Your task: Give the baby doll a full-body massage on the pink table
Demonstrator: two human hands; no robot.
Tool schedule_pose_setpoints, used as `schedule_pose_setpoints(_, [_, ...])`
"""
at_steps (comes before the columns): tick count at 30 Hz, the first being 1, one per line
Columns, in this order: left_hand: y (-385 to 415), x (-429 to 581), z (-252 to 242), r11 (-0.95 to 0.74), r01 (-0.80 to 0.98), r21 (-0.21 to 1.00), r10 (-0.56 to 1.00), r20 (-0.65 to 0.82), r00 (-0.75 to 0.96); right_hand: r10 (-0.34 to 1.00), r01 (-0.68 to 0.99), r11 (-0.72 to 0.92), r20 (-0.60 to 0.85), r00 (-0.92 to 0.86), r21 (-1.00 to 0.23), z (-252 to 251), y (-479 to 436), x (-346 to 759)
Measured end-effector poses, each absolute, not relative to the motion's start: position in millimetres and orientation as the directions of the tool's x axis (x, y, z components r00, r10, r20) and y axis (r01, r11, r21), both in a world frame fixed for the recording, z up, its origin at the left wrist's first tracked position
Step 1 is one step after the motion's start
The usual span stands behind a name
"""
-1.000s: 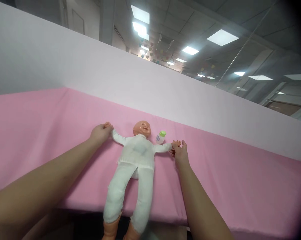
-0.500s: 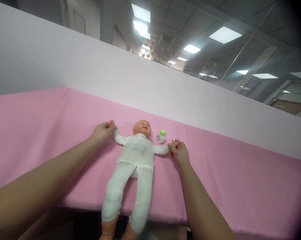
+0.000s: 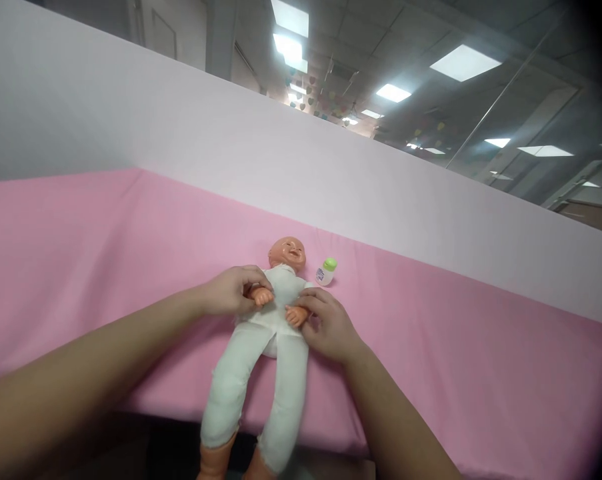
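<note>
A baby doll (image 3: 283,290) with a white cloth body and an orange-brown plastic head, hands and feet lies face up, its feet toward me. My left hand (image 3: 235,291) grips the doll's arm at the wrist, on the left side of its belly. On the other side, my right hand (image 3: 329,323) has its fingers closed around the doll's other wrist. Both doll hands rest over its belly, a little apart. A small clear bottle with a green cap (image 3: 326,272) stands by the doll's head, beyond my right hand.
Pink sheeting (image 3: 431,347) covers the table under the doll. A white partition (image 3: 221,140) rises along its far side, with glass above it at the right. The doll's feet hang past the table's near edge, over a dark space.
Both of my hands have moved inward, bringing the doll's arms from stretched out sideways to folded over its belly. The bottle has stayed beside the head.
</note>
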State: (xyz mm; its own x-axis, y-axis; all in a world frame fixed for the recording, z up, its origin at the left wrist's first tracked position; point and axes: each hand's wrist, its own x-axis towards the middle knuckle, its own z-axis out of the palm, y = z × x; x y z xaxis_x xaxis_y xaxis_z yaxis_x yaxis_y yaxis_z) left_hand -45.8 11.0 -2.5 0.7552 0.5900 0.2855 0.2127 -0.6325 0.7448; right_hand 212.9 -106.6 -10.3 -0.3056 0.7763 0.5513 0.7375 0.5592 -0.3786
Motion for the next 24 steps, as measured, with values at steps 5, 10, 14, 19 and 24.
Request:
schedule_pose_setpoints(5, [21.5,-49.4,-8.3,-0.591,0.316,0.742,0.728,0.321,0.605,0.84,0.719,0.403,0.541,-0.045,-0.567,-17.6,-95.2,229.0])
schedule_pose_setpoints(10, [46.1,-58.4,-15.1,-0.265,0.386,0.884,0.949,0.167,0.269,0.872,0.441,0.088,0.283,0.398,-0.893,-26.8,-76.9,267.3])
schedule_pose_setpoints(14, [66.8,-67.7,-16.4,0.103,0.075,0.992,0.981,-0.113,0.156,0.9,0.021,0.003,0.012,0.436,-1.0,-36.4,-66.7,292.6])
schedule_pose_setpoints(19, [74.8,-73.9,-16.6,0.275,-0.183,0.944,0.948,-0.235,0.213,0.913,-0.233,-0.142,-0.219,0.344,-0.962,-40.2,-65.6,299.0])
schedule_pose_setpoints(24, [64.0,-70.1,-8.4,0.29,-0.271,0.918,0.934,-0.21,0.289,0.963,-0.4,0.037,-0.074,0.26,-0.916,-31.7,-70.7,287.7])
